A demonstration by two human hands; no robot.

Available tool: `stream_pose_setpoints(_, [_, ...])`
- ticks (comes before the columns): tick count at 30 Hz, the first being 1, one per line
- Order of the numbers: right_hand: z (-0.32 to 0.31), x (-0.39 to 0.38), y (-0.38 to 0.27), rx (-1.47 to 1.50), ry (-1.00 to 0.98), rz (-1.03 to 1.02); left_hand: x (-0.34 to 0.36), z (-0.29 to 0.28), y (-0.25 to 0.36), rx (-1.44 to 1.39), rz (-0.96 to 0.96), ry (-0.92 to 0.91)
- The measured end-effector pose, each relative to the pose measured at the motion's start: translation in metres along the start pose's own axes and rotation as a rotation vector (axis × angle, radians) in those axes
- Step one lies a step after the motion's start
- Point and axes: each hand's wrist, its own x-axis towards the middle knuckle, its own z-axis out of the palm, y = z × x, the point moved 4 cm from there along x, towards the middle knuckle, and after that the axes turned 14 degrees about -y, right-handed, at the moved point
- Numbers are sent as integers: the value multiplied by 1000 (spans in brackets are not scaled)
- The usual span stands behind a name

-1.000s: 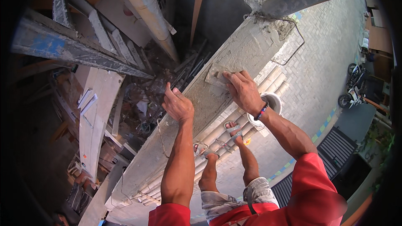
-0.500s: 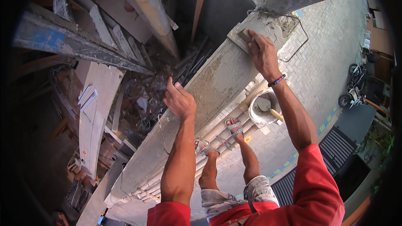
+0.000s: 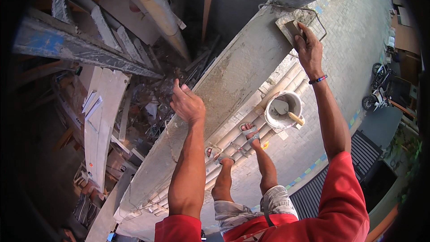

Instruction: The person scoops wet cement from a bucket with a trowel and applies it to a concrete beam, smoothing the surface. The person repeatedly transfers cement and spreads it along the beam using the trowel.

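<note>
One float [image 3: 293, 28] sits on the wall top [image 3: 244, 58], at the outer edge near the bent wire [image 3: 320, 22]; half a second ago it was by the inner edge. The right hand [image 3: 309, 49] grips its handle, fingers partly hiding it. The left hand [image 3: 188, 104], half-curled and empty, hovers over or touches the wall: unclear which. Below, one bucket [image 3: 294, 101] holds one trowel [image 3: 281, 106]; two sandalled feet [image 3: 251, 133] stand on poles [image 3: 286, 83].

Float [image 3: 291, 30]: partly hidden by right hand [image 3: 310, 51]
Left hand [image 3: 188, 104]: contact with ledge [image 3: 244, 62] unclear
Post [image 3: 150, 0]: cut off by top edge, eleven o'clock
Debris [image 3: 151, 109]: nine o'clock, dim, pieces too small to tell
</note>
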Motion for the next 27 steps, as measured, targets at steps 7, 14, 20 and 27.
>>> stream_pose_setpoints(7, [73, -101, -76, 22, -298, -198, 0, -2, -6, -26, -31, -15])
stream_pose_setpoints(14, [81, -160, -94, 272, -586, -244, 0, 0, -3, -53, -13, -22])
stream_pose_setpoints(20, [2, -51, -10, 239, -84, 128, 1, -1, -1, 10, -52, -76])
stream_pose_setpoints(27, [-5, 21, -6, -33, -56, -41, 1, -2, 0, -11, 0, -53])
